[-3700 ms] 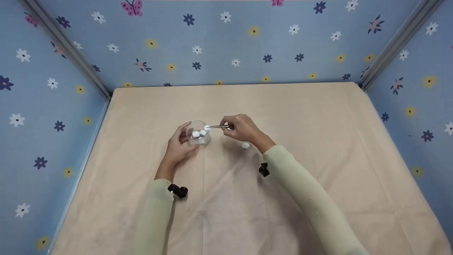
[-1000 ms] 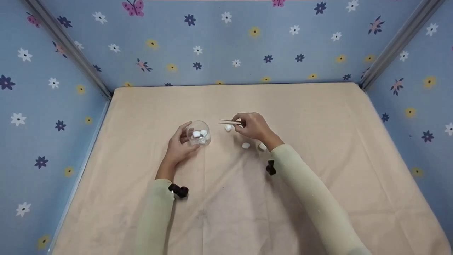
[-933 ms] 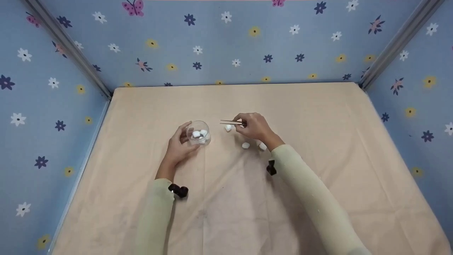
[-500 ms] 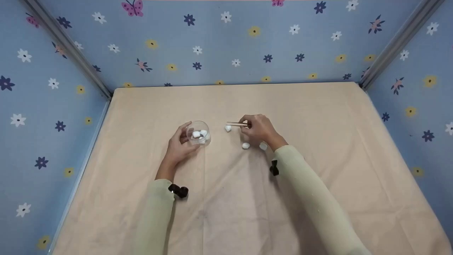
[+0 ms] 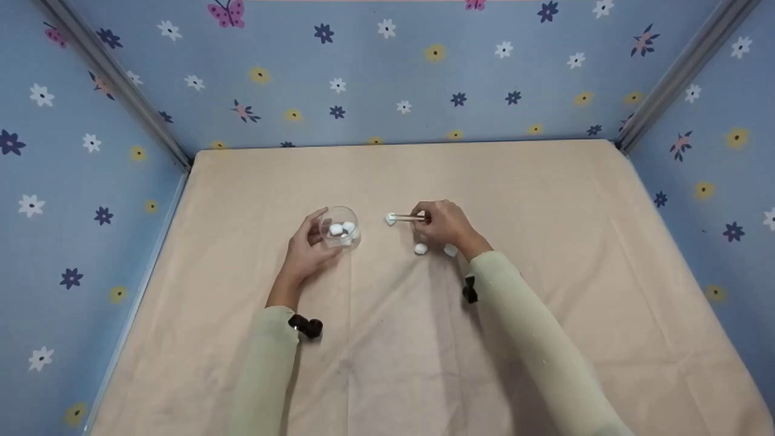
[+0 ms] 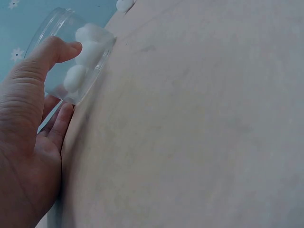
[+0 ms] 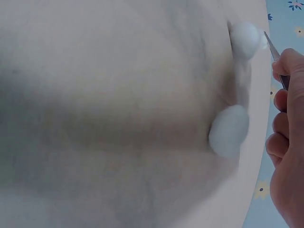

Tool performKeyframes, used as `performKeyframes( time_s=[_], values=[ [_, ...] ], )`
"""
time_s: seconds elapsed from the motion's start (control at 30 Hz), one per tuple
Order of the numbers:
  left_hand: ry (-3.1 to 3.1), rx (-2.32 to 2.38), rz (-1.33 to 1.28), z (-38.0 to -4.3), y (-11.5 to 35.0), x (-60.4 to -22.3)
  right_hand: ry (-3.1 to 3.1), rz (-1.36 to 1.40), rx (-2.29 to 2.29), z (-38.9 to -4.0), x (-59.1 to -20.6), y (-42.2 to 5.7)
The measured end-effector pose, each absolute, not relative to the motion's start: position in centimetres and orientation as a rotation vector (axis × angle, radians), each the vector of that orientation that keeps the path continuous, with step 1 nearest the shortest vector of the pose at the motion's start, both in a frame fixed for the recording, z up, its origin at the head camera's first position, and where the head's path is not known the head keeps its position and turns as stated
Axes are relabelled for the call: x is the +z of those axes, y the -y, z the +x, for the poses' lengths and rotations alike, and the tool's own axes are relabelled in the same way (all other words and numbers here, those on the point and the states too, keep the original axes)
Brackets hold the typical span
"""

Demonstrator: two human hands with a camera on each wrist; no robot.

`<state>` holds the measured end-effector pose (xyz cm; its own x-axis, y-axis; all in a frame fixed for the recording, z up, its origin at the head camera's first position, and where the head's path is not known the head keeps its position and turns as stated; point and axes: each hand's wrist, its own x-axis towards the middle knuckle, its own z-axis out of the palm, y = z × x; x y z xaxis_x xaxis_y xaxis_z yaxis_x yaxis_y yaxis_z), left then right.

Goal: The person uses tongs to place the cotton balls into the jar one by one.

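My left hand (image 5: 307,253) grips a clear plastic jar (image 5: 339,212) by its side, thumb in front and fingers behind. Several white cotton balls (image 6: 76,77) lie inside the jar. In my right hand (image 5: 447,223) a pair of metal tweezers (image 5: 408,217) is pinched between thumb and fingers, pointing left. The tips of the tweezers are at a cotton ball (image 5: 389,219) on the table, right of the jar. Two more cotton balls lie below the right hand: one (image 5: 420,249) in plain sight, the other (image 5: 450,249) near the wrist.
A beige cloth (image 5: 387,339) with creases covers the table. Blue panels (image 5: 387,72) with flowers and butterflies stand at the back and both sides. Small black cameras (image 5: 306,327) sit on both wrists.
The right hand has moved right from the jar with the tweezers, then lowered their tips onto the cotton ball beside it. The left hand and jar have stayed in place.
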<state>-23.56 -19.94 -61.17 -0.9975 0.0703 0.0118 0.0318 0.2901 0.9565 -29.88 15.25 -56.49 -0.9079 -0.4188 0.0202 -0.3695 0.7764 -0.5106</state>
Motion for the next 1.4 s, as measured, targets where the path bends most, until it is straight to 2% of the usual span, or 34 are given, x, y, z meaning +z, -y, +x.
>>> performKeyframes(
  time_s=[1.4],
  values=[
    [-2.512, 1.845, 0.115, -23.57, 19.85, -61.10, -2.890, -0.757, -0.862, -29.66, -56.63, -15.69]
  ],
)
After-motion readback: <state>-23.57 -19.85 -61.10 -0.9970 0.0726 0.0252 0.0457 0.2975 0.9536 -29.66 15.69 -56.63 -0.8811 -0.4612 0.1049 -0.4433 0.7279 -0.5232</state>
